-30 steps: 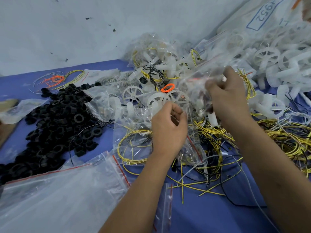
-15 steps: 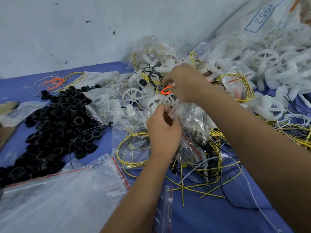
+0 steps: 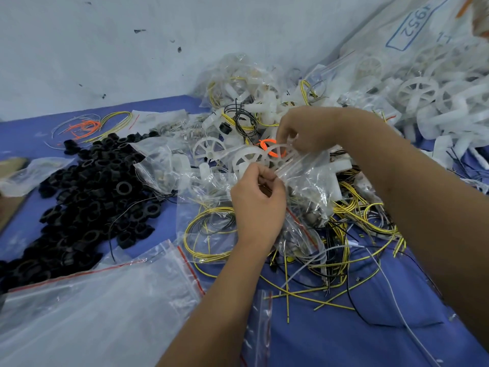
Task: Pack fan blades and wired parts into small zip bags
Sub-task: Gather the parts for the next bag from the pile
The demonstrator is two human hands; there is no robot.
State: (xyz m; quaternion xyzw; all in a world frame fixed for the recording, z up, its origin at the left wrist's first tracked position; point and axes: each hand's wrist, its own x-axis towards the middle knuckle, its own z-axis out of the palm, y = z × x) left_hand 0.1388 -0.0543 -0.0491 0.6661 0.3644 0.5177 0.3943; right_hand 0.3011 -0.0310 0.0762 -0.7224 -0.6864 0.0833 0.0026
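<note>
**Checker:** Zip bag, small, clear plastic [image 3: 304,178]: one, lifted above the blue-covered worktop [image 3: 330,335], mouth towards the heap. Left hand [image 3: 258,205], back to the camera, grip pinching the near lip between thumb and curled fingers. Right hand [image 3: 304,128], reached across and above, wrist bent down, grip pinching a white plastic spoked fan blade [image 3: 280,152] at the bag's opening.

**Packer:** Hazards, please.

**Checker:** Item one: your blade looks wider than the slack mouth. If the left pinch lets the lip sag, a spoke may catch the film and the blade stay half out.

**Packer:** Noted. Next?

**Checker:** Item two: loose yellow-and-black wire coils [image 3: 211,234] lie directly beneath the bag, some inside other clear bags. Lower the bag and a strand could snag or ride in with the blade.

**Packer:** And the orange loop?

**Checker:** Item three: thin orange wire loop [image 3: 270,148], just behind the blade, touching or nearly so; I cannot tell which. It may be dragged along by your right fingers.

**Packer:** Anything else nearby?

**Checker:** Black plastic rings, heaped [image 3: 87,197], well apart to your left. White fan blades, piled [image 3: 423,96], far right.
</note>
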